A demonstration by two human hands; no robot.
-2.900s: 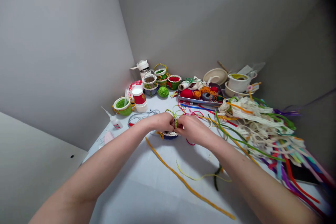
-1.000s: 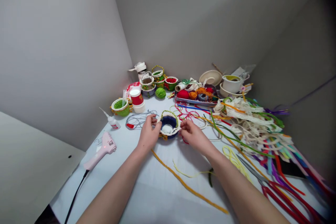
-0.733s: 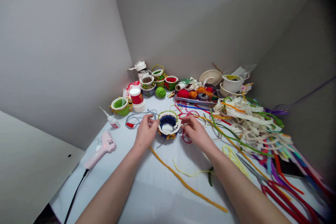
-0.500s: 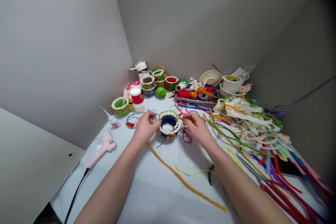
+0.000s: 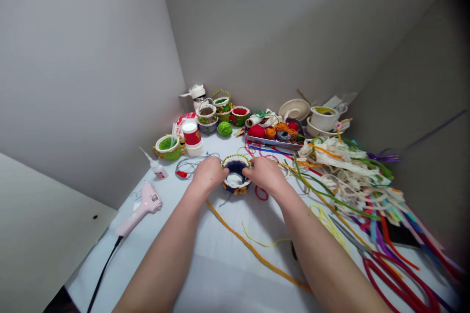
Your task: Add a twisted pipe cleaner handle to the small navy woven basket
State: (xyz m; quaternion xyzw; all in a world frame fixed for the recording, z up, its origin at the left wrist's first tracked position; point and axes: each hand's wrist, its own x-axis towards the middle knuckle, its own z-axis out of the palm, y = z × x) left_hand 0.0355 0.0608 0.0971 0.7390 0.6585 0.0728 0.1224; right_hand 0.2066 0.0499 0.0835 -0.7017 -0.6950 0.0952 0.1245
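A small round basket (image 5: 235,188) stands in front of me, dark blue inside, with a white rim, a twisted green-and-white cord along its far side and orange trim below. My left hand (image 5: 210,174) grips its left rim, thumb over the edge toward the inside. On the opposite side my right hand (image 5: 267,174) holds the right rim in the same way. The outer fingers of both hands are hidden behind the basket wall. An orange pipe cleaner (image 5: 253,249) and a thin yellow yarn strand (image 5: 262,243) lie on the table nearer to me.
At left are a pink glue gun (image 5: 141,208), a small glue bottle (image 5: 158,170) and a red-and-white jar (image 5: 192,138). Behind stand several finished baskets (image 5: 207,116) and a tray of yarn (image 5: 273,143). Lace trim (image 5: 341,161) and red-handled scissors (image 5: 396,274) lie at right.
My right hand has moved left from beside the basket onto its right rim. My left hand has closed further around the left rim. The basket has stayed about where it was.
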